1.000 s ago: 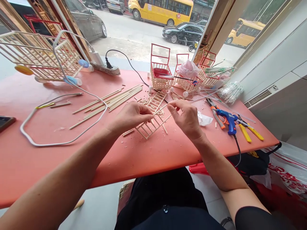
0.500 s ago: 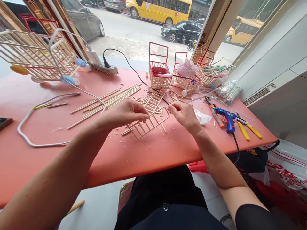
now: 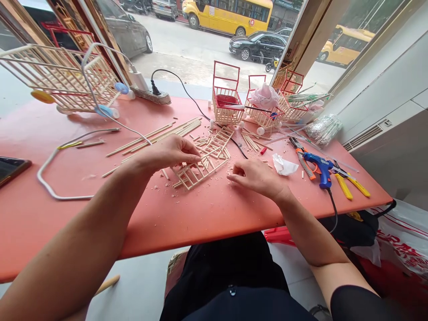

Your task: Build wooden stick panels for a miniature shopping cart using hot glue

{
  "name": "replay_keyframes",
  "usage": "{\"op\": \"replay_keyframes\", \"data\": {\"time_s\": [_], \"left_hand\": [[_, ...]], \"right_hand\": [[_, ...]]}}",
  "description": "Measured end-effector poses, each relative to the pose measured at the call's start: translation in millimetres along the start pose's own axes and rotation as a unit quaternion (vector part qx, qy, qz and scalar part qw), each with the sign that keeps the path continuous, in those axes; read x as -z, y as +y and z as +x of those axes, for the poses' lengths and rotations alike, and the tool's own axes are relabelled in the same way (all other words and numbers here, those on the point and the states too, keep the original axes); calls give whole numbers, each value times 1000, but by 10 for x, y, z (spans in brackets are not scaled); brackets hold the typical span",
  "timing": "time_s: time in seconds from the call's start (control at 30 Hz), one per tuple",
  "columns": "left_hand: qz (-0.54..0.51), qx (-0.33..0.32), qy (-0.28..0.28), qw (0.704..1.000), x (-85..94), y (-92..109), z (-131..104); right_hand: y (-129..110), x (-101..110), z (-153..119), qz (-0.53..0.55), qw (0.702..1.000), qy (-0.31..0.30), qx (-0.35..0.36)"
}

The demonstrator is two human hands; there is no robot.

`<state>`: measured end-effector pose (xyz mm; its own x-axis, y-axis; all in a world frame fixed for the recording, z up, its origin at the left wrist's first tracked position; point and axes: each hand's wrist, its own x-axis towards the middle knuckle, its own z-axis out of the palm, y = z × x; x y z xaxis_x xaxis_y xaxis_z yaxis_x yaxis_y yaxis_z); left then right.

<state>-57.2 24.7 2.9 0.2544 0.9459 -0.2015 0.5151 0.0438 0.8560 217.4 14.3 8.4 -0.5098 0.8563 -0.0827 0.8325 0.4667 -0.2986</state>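
Observation:
My left hand (image 3: 177,151) pinches the upper edge of a small ladder-like frame of pale wooden sticks (image 3: 198,177), which slants low over the pink tabletop (image 3: 207,214). To the right of that frame, my right hand (image 3: 256,177) is low over the table with thumb and fingers pressed together; whatever is between them is too small to name. A second stick frame (image 3: 223,137) lies just behind, among short cut sticks. Long wooden sticks (image 3: 180,130) lie beyond my left hand.
Small stick carts (image 3: 228,107) stand at the back, a larger cart (image 3: 76,84) at back left. A blue glue gun (image 3: 321,167), pliers (image 3: 344,185) and white tissue (image 3: 284,165) are on the right. A white cable (image 3: 50,185) curves at left; a phone (image 3: 13,169) is at the left edge.
My right hand has moved down and away from the frame's right end. My left hand still holds the frame, now lower. The camera view has shifted slightly left.

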Motion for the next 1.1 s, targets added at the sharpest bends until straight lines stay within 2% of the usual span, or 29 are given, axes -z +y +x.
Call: {"op": "replay_keyframes", "data": {"time_s": [0.13,0.23,0.43,0.57,0.83,1.1], "left_hand": [[35,8,-4,999,2,12,-3],[47,10,-2,999,-22,52,-24],[65,-17,-17,998,-86,159,-82],[63,-17,-50,997,-139,191,-86],[52,-28,-55,997,-225,174,-65],[67,-28,-42,996,-249,185,-84]], "right_hand": [[-156,66,-82,-76,996,-41,-4],[-135,65,-80,-82,995,-50,1],[114,31,51,79,996,-6,39],[145,35,100,173,983,37,45],[17,-85,122,113,987,110,30],[-60,-116,111,134,986,101,12]]}}
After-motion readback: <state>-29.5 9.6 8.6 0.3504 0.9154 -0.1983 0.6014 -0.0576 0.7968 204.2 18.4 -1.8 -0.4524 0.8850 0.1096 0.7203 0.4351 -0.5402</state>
